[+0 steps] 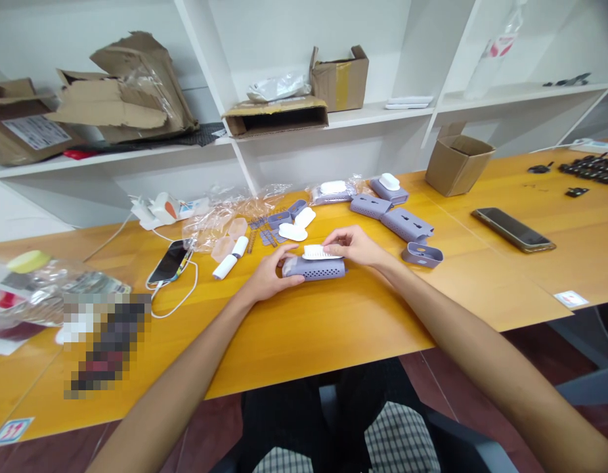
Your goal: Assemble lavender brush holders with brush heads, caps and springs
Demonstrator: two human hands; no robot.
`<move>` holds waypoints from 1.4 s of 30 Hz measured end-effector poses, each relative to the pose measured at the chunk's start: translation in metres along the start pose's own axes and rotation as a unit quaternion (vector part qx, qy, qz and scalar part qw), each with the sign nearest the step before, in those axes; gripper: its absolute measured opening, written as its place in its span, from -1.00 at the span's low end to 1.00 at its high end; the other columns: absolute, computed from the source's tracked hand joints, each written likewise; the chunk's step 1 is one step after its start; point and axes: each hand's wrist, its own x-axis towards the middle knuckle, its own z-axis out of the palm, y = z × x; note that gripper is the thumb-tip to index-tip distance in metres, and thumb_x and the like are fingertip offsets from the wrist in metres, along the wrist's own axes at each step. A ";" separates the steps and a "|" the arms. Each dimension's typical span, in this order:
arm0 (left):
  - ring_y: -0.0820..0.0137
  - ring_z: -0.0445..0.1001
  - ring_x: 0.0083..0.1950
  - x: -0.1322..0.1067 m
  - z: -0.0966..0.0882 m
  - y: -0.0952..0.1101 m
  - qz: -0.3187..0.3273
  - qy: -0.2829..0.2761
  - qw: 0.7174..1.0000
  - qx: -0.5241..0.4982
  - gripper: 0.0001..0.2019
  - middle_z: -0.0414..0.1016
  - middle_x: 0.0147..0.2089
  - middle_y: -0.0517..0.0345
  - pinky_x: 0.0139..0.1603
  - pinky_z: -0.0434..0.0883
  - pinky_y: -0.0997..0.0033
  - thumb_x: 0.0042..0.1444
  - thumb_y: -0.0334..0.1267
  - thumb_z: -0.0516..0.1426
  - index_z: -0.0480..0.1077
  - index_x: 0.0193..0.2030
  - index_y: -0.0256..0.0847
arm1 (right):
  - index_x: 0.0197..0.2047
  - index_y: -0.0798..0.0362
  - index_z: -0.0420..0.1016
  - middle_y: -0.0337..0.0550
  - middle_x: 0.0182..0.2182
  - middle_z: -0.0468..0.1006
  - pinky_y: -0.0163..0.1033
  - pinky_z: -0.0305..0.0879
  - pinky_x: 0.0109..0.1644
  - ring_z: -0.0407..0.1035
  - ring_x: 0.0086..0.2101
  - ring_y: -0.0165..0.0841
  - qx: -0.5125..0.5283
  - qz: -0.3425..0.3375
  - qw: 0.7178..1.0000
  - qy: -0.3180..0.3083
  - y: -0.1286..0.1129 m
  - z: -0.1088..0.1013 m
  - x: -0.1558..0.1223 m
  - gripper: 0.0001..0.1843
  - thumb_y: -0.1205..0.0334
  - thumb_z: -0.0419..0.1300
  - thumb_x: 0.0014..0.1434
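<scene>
A purple perforated casing (pixel 318 269) lies lengthwise on the table in front of me. My left hand (pixel 274 272) is closed around its left end, thumb along the near side. On top of the casing sits a white bristled piece like a brush head (pixel 314 252). My right hand (pixel 352 246) pinches its right end with thumb and fingers, hiding that part. Just behind are white oval caps (pixel 293 231), purple end pieces (pixel 279 219) and small springs (pixel 251 240). Whether the white piece is fastened to the casing I cannot tell.
More purple casings (pixel 407 225) lie behind my right hand, near an open purple end cup (pixel 422 255). Clear plastic wrap (pixel 210 220) and white cylinders (pixel 231 257) are at left, beside a charging phone (pixel 170 261). Another phone (pixel 513 229) and a cardboard box (pixel 459 161) stand right.
</scene>
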 end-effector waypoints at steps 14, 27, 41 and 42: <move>-0.06 0.46 0.40 0.000 0.002 -0.002 0.041 0.011 0.993 0.111 -0.20 0.48 0.39 -0.10 0.47 0.34 -0.16 0.11 0.13 0.39 0.30 0.43 -0.07 | -0.12 -0.01 0.76 -0.08 -0.10 0.76 -0.13 0.45 -0.08 0.57 -0.13 -0.21 -0.102 -0.048 0.993 -0.034 -0.014 -0.015 -0.006 -0.70 0.06 0.48 0.09; -0.05 0.39 0.47 0.001 0.004 -0.003 0.048 0.036 0.988 0.141 -0.25 0.41 0.46 -0.10 0.52 0.29 -0.18 0.16 0.06 0.38 0.30 0.42 -0.07 | 0.00 -0.07 0.75 -0.09 0.00 0.75 -0.06 0.52 0.02 0.60 -0.02 -0.13 -0.141 -0.007 0.990 -0.026 -0.003 -0.029 -0.008 -0.47 0.14 0.61 -0.10; -0.02 0.49 0.37 0.001 0.002 -0.003 0.037 0.065 0.989 0.128 -0.26 0.51 0.38 -0.06 0.44 0.40 -0.10 0.05 0.05 0.44 0.39 0.33 -0.10 | 0.01 -0.05 0.77 -0.08 0.00 0.76 -0.03 0.51 0.05 0.61 0.01 -0.07 -0.169 -0.008 0.986 0.006 -0.002 -0.017 -0.006 -0.51 0.23 0.58 -0.04; -0.02 0.49 0.37 0.001 0.004 -0.004 0.037 0.071 0.988 0.134 -0.26 0.51 0.37 -0.06 0.44 0.40 -0.10 0.05 0.05 0.44 0.39 0.33 -0.10 | 0.00 -0.05 0.77 -0.09 -0.01 0.77 -0.04 0.50 0.06 0.61 0.00 -0.09 -0.169 -0.008 0.986 0.007 -0.001 -0.017 -0.006 -0.52 0.23 0.58 -0.04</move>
